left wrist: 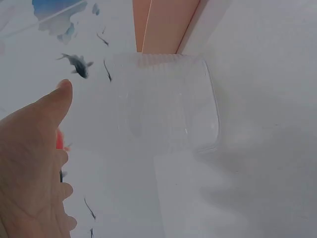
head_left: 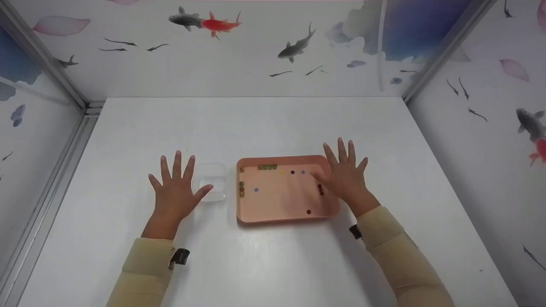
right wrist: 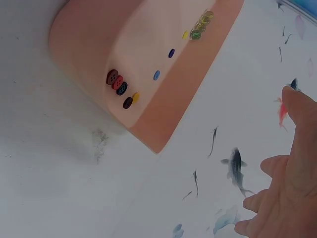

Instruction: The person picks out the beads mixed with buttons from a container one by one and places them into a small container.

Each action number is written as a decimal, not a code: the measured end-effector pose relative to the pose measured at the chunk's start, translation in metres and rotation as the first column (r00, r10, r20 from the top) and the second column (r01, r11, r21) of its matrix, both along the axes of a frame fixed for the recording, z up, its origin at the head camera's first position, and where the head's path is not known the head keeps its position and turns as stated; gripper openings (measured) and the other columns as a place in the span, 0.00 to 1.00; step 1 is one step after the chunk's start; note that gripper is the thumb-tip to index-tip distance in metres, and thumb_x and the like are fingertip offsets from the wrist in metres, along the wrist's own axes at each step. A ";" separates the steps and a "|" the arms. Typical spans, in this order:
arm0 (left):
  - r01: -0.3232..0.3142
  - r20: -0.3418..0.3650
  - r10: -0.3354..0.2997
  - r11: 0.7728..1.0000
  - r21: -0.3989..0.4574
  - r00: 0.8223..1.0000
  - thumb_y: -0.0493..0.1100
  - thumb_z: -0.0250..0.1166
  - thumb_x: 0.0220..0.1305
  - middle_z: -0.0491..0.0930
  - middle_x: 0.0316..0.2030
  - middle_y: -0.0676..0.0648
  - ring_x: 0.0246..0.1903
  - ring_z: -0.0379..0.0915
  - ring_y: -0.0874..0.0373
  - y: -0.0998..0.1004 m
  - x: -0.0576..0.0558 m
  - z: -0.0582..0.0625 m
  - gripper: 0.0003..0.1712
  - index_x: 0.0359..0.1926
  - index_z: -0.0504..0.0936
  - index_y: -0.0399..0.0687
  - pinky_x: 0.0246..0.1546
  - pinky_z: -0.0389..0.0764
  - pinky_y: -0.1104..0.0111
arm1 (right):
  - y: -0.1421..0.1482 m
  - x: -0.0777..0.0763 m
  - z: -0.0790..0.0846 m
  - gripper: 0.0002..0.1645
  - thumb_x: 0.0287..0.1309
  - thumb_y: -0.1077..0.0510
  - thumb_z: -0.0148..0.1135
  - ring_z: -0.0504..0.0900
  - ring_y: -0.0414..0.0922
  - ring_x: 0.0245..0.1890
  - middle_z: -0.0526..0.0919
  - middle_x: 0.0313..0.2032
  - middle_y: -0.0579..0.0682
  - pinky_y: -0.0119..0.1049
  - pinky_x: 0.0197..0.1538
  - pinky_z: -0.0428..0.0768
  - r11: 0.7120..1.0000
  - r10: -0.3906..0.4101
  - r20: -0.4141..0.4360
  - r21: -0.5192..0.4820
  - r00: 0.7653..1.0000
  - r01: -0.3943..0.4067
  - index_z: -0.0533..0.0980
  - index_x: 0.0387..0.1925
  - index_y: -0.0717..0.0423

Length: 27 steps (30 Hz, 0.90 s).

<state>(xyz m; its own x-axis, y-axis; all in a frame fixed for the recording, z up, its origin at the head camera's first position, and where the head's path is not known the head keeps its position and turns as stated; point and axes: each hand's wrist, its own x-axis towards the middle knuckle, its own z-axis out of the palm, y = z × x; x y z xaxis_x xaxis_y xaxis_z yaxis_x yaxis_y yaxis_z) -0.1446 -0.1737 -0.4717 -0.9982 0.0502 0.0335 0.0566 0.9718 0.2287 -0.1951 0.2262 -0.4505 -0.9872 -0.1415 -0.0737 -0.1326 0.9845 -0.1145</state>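
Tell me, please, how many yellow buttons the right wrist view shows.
2: a yellow button beside the greenish beads, another beside a dark button; more may be out of frame.

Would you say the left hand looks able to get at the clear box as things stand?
Probably yes: the left hand, fingers spread, is beside the clear box, with nothing visible between.

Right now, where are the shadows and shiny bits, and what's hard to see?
Head view: shadow just below the tray, soft shine on the table; left wrist view: the clear box nearly fades into white; right wrist view: grey shadow beside the tray.
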 end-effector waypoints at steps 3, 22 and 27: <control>0.002 -0.002 -0.002 1.000 0.019 1.000 0.69 0.55 0.64 0.35 0.75 0.35 0.72 0.26 0.29 -0.001 -0.001 -0.001 0.52 0.76 0.47 0.46 0.59 0.40 0.25 | 0.000 -0.001 0.000 0.52 0.63 0.28 0.47 0.28 0.62 0.74 0.32 0.76 0.60 0.76 0.63 0.38 1.000 0.002 -0.005 -0.009 1.000 -0.002 0.42 0.77 0.47; -0.052 0.083 0.032 0.963 0.263 0.996 0.62 0.59 0.65 0.36 0.75 0.33 0.73 0.29 0.33 -0.015 -0.010 -0.001 0.52 0.76 0.43 0.42 0.66 0.43 0.34 | 0.001 -0.010 0.008 0.53 0.63 0.28 0.46 0.30 0.62 0.74 0.33 0.75 0.61 0.74 0.65 0.41 0.989 0.020 -0.016 -0.145 1.000 -0.022 0.41 0.77 0.49; -0.085 0.127 0.041 0.928 0.363 0.991 0.62 0.60 0.65 0.36 0.75 0.35 0.73 0.30 0.35 -0.019 -0.012 -0.005 0.53 0.76 0.41 0.44 0.68 0.43 0.38 | 0.002 -0.014 0.010 0.53 0.64 0.30 0.50 0.31 0.62 0.74 0.34 0.75 0.61 0.73 0.65 0.41 0.976 0.027 -0.001 -0.217 1.000 -0.026 0.41 0.77 0.50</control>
